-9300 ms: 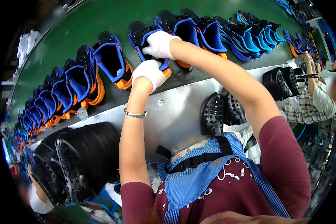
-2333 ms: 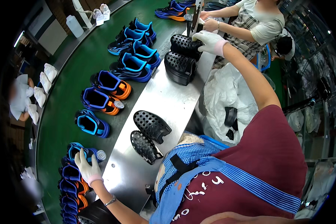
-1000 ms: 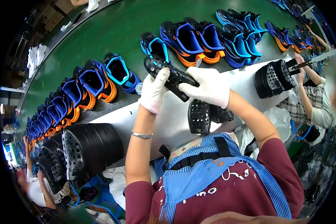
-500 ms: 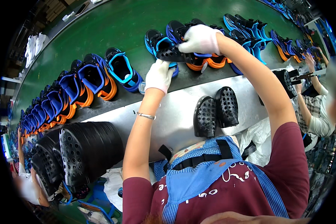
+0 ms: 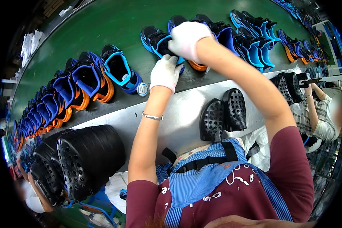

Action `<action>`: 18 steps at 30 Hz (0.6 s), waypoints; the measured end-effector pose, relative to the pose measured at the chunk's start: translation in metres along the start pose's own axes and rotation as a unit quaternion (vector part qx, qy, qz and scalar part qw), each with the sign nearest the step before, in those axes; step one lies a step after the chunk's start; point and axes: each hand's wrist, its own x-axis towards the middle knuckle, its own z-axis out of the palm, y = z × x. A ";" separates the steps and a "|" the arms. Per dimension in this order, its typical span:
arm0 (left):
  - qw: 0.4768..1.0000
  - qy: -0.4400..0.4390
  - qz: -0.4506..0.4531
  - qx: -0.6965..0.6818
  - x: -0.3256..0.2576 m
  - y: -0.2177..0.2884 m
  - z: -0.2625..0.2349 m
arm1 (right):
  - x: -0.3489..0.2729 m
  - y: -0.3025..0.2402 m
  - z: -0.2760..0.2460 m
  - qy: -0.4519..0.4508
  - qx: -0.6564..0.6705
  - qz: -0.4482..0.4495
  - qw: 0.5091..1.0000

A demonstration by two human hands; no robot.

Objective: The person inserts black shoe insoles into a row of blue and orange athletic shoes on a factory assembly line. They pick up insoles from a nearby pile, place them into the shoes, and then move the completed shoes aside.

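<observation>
Head view: gloved hands at blue-black shoe; inside partly hidden.

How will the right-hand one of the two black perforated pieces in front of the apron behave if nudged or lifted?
The right-hand black piece is probably light for its size, with many holes through it. It looks stiff, since its curved shape isn't sagging. The metal ledge beneath looks smooth, so a nudge might slide it.
</observation>
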 end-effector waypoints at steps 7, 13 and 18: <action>0.992 -0.091 -0.084 0.019 0.006 0.014 -0.013 | 0.048 -0.006 0.058 -0.025 0.081 0.014 0.996; 0.961 -0.241 -0.111 0.076 0.028 0.005 -0.019 | 0.055 -0.013 0.061 -0.077 0.108 0.011 0.991; 0.959 -0.238 -0.150 0.043 0.041 0.003 -0.020 | 0.074 -0.003 0.081 -0.002 0.145 0.010 0.989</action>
